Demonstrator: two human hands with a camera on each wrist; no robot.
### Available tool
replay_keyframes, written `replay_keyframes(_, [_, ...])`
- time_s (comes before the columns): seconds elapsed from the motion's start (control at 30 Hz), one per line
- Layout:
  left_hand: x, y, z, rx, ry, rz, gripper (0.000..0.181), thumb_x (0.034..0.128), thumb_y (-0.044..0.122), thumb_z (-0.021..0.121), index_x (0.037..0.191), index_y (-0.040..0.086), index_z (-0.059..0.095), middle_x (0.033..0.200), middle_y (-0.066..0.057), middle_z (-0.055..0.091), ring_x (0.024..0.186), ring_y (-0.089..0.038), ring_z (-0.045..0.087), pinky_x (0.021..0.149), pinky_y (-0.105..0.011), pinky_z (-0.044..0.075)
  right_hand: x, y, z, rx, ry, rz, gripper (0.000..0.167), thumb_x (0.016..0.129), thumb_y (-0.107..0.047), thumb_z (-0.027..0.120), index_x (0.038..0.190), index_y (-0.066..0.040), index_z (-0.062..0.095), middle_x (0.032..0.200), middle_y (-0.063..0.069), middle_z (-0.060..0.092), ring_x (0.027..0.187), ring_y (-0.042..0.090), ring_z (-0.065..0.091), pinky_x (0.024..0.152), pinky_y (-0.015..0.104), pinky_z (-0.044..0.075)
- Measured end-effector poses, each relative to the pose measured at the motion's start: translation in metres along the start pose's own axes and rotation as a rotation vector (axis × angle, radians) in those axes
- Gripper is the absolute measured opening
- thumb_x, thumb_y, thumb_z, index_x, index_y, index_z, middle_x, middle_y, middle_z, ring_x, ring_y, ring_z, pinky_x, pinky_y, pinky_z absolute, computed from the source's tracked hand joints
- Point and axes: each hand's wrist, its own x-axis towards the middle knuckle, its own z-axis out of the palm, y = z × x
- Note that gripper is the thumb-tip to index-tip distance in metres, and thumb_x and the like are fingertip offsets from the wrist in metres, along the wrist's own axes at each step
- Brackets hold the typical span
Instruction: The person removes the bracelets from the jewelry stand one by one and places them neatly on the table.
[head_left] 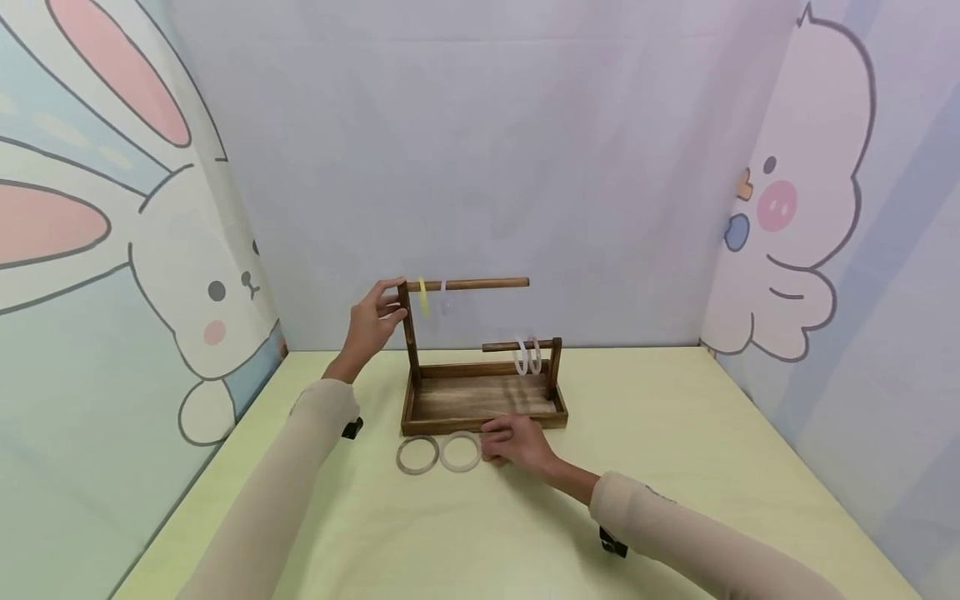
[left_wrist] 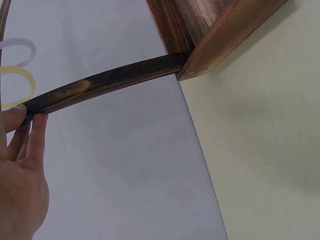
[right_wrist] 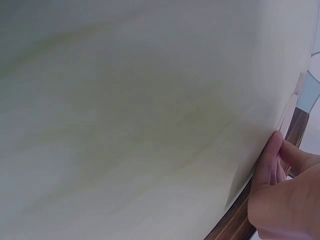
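My left hand [head_left: 372, 321] grips the top of the tall post of a dark wooden bangle stand [head_left: 409, 333], thumb on one side and fingers on the other. Beside it, a yellow bangle [head_left: 423, 297] and a pale lilac bangle [head_left: 444, 297] hang on the upper bar. On the table before the stand, my right hand [head_left: 521, 444] pinches the right edge of a whitish bangle [head_left: 442, 454], which lies flat. A grey-brown bangle [head_left: 400, 457] lies to its left. In the right wrist view the pinched bangle [right_wrist: 287, 114] shows nearly edge-on, partly hidden by fingers.
Two pale bangles [head_left: 521, 358] hang on the stand's lower bar [head_left: 501, 347] at right. The stand's tray [head_left: 480, 398] has a low rim. A pale yellow table [head_left: 637, 433] runs back to cloth walls [head_left: 480, 167] printed with cartoon animals.
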Motion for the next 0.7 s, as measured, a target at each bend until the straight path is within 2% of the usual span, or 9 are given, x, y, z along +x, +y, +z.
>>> replay_keyframes(0.1, [0.0004, 0.0012, 0.0001, -0.001, 0.001, -0.005, 0.06, 0.0958, -0.006, 0.07, 0.149, 0.017, 0.056, 0.129, -0.026, 0.068, 0.117, -0.041, 0.069, 0.096, -0.051, 0.058, 0.0007, 0.0003, -0.0002, 0.013, 0.01, -0.002, 0.028, 0.09, 0.003, 0.078, 0.116, 0.011, 0.073, 0.101, 0.027, 0.075, 0.082, 0.04, 0.076, 0.067, 0.047, 0.066])
replay_keyframes(0.2, [-0.0002, 0.0024, 0.0003, -0.01, -0.001, -0.009, 0.061, 0.0958, -0.007, 0.07, 0.149, 0.018, 0.056, 0.13, -0.026, 0.067, 0.118, -0.04, 0.069, 0.097, -0.05, 0.058, 0.0012, 0.0017, 0.0001, 0.009, 0.021, 0.005, 0.028, 0.089, 0.002, 0.079, 0.115, 0.011, 0.073, 0.1, 0.026, 0.075, 0.08, 0.038, 0.077, 0.066, 0.046, 0.066])
replay_keyframes(0.43, [-0.0016, 0.0021, 0.0006, -0.019, -0.006, -0.005, 0.061, 0.0955, -0.008, 0.069, 0.149, 0.019, 0.056, 0.13, -0.026, 0.067, 0.118, -0.041, 0.068, 0.097, -0.049, 0.059, 0.0012, 0.002, 0.0005, -0.023, 0.026, 0.027, 0.027, 0.087, 0.0, 0.081, 0.113, 0.008, 0.075, 0.097, 0.018, 0.077, 0.077, 0.02, 0.075, 0.063, 0.034, 0.065])
replay_keyframes(0.7, [-0.0005, 0.0012, 0.0, -0.011, -0.01, -0.006, 0.06, 0.0964, -0.006, 0.069, 0.149, 0.02, 0.056, 0.13, -0.025, 0.067, 0.118, -0.039, 0.068, 0.097, -0.048, 0.059, 0.0023, -0.0005, 0.0003, 0.03, 0.019, 0.036, 0.027, 0.088, 0.004, 0.078, 0.113, 0.012, 0.074, 0.093, 0.017, 0.076, 0.073, 0.01, 0.069, 0.063, 0.034, 0.064])
